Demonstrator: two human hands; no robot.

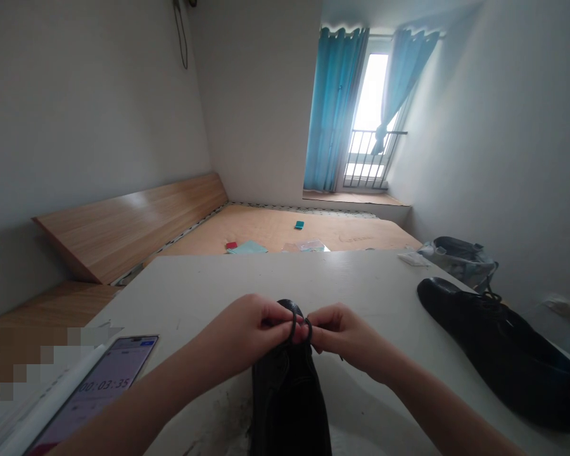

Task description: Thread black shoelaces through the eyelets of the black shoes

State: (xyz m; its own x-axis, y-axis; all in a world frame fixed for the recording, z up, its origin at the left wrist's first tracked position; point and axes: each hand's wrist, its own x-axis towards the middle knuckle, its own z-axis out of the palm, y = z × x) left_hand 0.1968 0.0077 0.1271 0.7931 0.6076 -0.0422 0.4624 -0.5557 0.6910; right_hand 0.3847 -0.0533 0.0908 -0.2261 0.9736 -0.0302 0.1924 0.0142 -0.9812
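"Where was the shoe (289, 392), please?"

"It was on the white table (361, 275), near the person, with its toe pointing to the far side. I think this placing let both hands reach the lace (294, 328) equally."

"And how were the hands?"

"The left hand (254, 323) and the right hand (339, 326) each pinched a loop of it, probably so that neither loop slipped. But the fingers hid where the loops met."

"Was something in the way?"

"The left forearm partly covered the phone (118, 358). The second shoe (494, 342) lay at the right, well apart, and did not obstruct."
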